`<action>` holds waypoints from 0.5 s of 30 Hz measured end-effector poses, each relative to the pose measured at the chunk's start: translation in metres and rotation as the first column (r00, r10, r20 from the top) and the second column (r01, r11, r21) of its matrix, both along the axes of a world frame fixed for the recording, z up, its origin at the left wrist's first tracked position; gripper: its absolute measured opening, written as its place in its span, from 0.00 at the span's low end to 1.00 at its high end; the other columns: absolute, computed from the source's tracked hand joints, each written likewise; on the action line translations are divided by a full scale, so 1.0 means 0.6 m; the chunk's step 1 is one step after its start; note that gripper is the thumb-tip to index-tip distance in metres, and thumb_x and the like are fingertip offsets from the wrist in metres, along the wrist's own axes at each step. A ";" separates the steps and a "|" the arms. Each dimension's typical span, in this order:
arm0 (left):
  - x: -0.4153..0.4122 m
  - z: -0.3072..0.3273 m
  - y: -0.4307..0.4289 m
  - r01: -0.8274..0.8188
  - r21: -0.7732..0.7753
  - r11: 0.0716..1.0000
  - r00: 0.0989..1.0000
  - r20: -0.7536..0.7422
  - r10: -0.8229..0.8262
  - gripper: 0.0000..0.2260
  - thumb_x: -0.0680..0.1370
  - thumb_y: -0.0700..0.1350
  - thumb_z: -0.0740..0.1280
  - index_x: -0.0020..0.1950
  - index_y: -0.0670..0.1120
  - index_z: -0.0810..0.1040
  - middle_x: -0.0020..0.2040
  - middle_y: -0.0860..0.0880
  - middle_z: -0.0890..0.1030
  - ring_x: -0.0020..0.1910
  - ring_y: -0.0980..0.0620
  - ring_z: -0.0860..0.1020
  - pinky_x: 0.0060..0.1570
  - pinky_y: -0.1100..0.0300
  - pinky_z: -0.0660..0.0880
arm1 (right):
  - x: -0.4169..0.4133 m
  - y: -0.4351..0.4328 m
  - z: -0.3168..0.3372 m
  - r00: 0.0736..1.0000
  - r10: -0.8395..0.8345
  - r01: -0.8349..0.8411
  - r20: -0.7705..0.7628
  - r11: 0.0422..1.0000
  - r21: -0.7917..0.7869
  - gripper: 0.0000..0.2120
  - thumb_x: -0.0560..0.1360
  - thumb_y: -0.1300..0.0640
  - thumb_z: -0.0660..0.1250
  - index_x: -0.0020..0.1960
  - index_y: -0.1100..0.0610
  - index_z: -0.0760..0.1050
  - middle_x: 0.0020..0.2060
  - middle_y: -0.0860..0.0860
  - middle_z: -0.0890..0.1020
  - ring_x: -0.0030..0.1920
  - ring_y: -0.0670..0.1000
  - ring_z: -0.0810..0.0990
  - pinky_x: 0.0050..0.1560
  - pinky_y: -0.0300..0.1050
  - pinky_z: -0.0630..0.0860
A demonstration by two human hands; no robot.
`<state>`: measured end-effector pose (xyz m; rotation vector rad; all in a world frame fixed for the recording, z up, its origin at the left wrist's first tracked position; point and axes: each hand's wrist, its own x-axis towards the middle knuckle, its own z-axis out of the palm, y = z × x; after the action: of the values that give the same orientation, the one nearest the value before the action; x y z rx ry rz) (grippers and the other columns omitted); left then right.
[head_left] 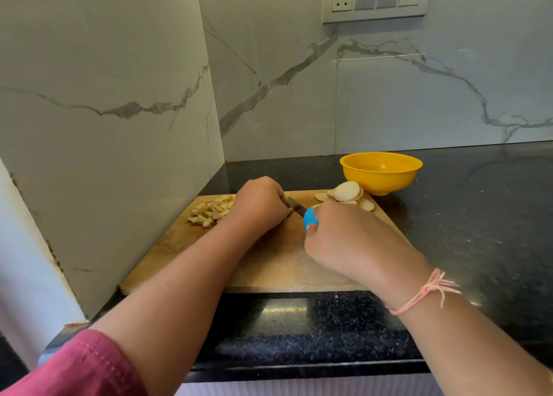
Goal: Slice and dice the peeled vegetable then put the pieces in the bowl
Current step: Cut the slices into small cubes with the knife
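Landmark: wooden chopping board (269,264), lying on the black countertop (478,216); all places below were referred to it.
Diced pieces (211,210): small pale heap on the board's far left part.
Slices (347,193): overlapping stack of round slices on the board's far right corner, not yet diced.
Yellow bowl (381,171): off the board, just beyond its far right corner; no pieces were visible inside.
Right hand (350,240): over the board's middle, fingers wrapped round the blue handle of the knife (309,217); the blade pointed toward the left hand.
Left hand (260,204): over the board's far middle, knuckles up, fingers curled under and pinning a vegetable piece (289,212) at the blade. Only a pale scrap of it showed, so the exact hold was mostly hidden.
Step in hand (judged): dicing, roughly midway, with one heap cut and one stack waiting.
Next move (judged): a short downward cut just beside the left fingertips, which should be kept tucked back from the edge; then feed the piece on, or draw another slice from the far right corner.
Transfer to bowl: not begun.
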<state>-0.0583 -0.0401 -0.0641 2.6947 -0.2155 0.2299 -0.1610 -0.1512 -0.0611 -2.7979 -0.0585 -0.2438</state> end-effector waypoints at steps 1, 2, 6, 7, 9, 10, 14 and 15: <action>0.000 -0.001 -0.001 -0.004 0.000 1.000 1.000 0.002 0.004 0.09 0.77 0.45 0.68 0.56 0.45 0.82 0.50 0.47 0.82 0.48 0.51 0.79 0.49 0.60 0.77 | -0.005 -0.002 0.003 1.000 0.012 -0.012 -0.004 1.000 -0.009 0.08 0.79 0.53 0.57 0.55 0.53 0.69 0.35 0.48 0.69 0.41 0.49 0.74 0.37 0.41 0.69; 0.000 -0.001 -0.001 -0.005 0.000 1.000 1.000 0.002 0.005 0.09 0.77 0.44 0.67 0.56 0.45 0.82 0.50 0.47 0.82 0.48 0.51 0.79 0.49 0.60 0.77 | -0.011 -0.006 0.006 1.000 0.024 -0.024 -0.012 0.999 -0.022 0.10 0.79 0.52 0.56 0.57 0.54 0.69 0.35 0.48 0.70 0.38 0.48 0.73 0.35 0.40 0.69; -0.001 -0.002 -0.002 -0.001 -0.009 1.000 1.000 -0.006 0.001 0.09 0.78 0.44 0.67 0.56 0.45 0.82 0.50 0.47 0.82 0.47 0.51 0.79 0.49 0.60 0.78 | -0.049 -0.024 0.029 0.995 0.074 -0.082 -0.070 0.989 -0.120 0.14 0.80 0.51 0.56 0.64 0.52 0.68 0.34 0.47 0.69 0.28 0.44 0.68 0.27 0.35 0.66; -0.001 -0.002 0.000 0.004 -0.016 1.000 1.000 -0.007 -0.004 0.08 0.78 0.44 0.67 0.55 0.46 0.82 0.50 0.48 0.82 0.46 0.52 0.78 0.48 0.61 0.77 | -0.057 -0.027 0.036 0.993 0.082 -0.094 -0.086 0.985 -0.144 0.15 0.80 0.51 0.56 0.65 0.51 0.68 0.34 0.46 0.68 0.28 0.44 0.67 0.25 0.33 0.65; 0.000 -0.001 0.004 0.015 -0.031 0.999 1.000 -0.018 -0.015 0.08 0.78 0.42 0.67 0.55 0.46 0.83 0.50 0.48 0.82 0.46 0.52 0.78 0.49 0.61 0.77 | -0.065 -0.032 0.046 0.992 0.090 -0.104 -0.087 0.979 -0.175 0.15 0.80 0.51 0.56 0.66 0.52 0.68 0.33 0.45 0.67 0.28 0.43 0.66 0.22 0.32 0.62; 0.000 -0.001 0.007 0.016 -0.042 0.999 0.999 -0.035 -0.017 0.08 0.78 0.41 0.67 0.55 0.47 0.83 0.51 0.48 0.82 0.47 0.51 0.78 0.52 0.59 0.77 | -0.065 -0.033 0.047 0.994 0.087 -0.097 -0.067 0.980 -0.175 0.15 0.80 0.51 0.56 0.65 0.52 0.69 0.33 0.46 0.67 0.29 0.43 0.67 0.24 0.33 0.63; 0.008 -0.001 0.014 0.008 -0.075 0.997 0.998 -0.066 -0.013 0.11 0.77 0.39 0.67 0.57 0.48 0.81 0.51 0.49 0.80 0.49 0.52 0.79 0.51 0.60 0.78 | -0.051 -0.023 0.029 0.999 0.041 -0.040 0.012 0.995 -0.089 0.16 0.80 0.50 0.55 0.66 0.52 0.69 0.41 0.49 0.71 0.40 0.47 0.71 0.32 0.36 0.65; 0.009 -0.002 0.014 0.002 -0.085 0.996 0.998 -0.057 -0.007 0.12 0.76 0.39 0.68 0.59 0.48 0.79 0.51 0.49 0.80 0.49 0.52 0.78 0.49 0.62 0.77 | -0.047 -0.019 0.024 0.999 0.037 -0.036 0.012 0.997 -0.065 0.17 0.80 0.51 0.55 0.66 0.53 0.69 0.43 0.49 0.72 0.42 0.47 0.72 0.34 0.37 0.66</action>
<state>-0.0527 -0.0316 -0.0655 2.6124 -0.1902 0.1568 -0.1891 -0.1627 -0.0468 -2.8571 -0.1223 -0.2560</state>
